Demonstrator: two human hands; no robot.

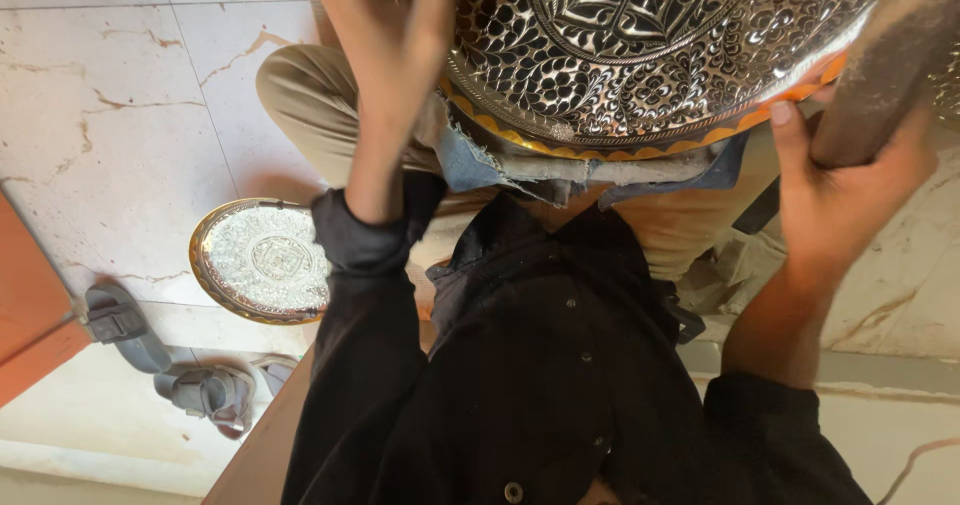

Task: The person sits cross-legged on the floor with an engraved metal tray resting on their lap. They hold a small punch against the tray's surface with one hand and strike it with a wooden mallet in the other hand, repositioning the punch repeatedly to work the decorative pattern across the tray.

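A large round engraved metal plate [650,55] with a black-and-silver floral pattern and an orange rim rests on my lap over a piece of blue denim cloth [480,165]. My left hand [385,25] is raised at the plate's left edge, fingers closed; what it holds is hidden at the top of the frame. My right hand [845,190] grips a thick brown wooden handle [880,65] at the plate's right side.
A smaller round engraved plate [262,260] lies on the marble floor to my left. Grey sandals [165,355] sit below it. An orange board [30,305] is at the far left edge. My legs in tan trousers are crossed under the plate.
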